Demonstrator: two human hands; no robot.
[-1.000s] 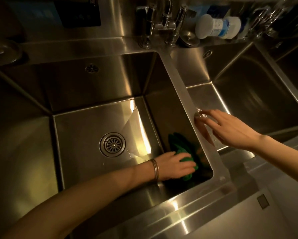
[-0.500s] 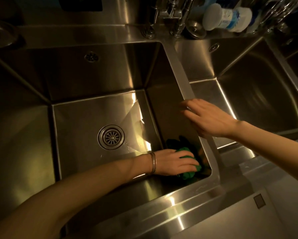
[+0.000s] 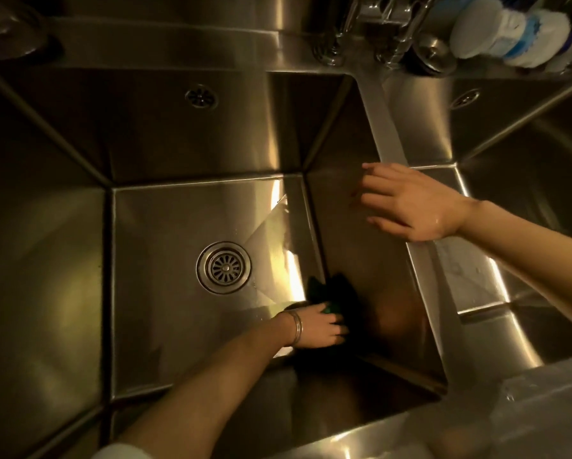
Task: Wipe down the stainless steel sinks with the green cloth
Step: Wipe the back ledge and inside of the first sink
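Observation:
A deep stainless steel sink (image 3: 165, 226) fills the middle of the view, with a round drain (image 3: 224, 267) in its floor. My left hand (image 3: 321, 327), bangles on the wrist, holds the green cloth (image 3: 331, 298) at the floor's near right corner, against the right wall. The cloth is dark and mostly in shadow. My right hand (image 3: 410, 203) has its fingers spread and straight over the divider (image 3: 385, 127) between this sink and the right sink (image 3: 526, 193).
A faucet base (image 3: 331, 51) and pipes stand on the back ledge. A white and blue bottle (image 3: 510, 31) lies at the back right beside a metal stopper (image 3: 432, 56). A round metal lid (image 3: 9, 31) sits at the back left. The steel front rim (image 3: 377, 438) is near me.
My left hand has drawn the cloth a little left and nearer along the sink floor. My right hand has slid farther back along the divider, now reaching over the left sink's wall.

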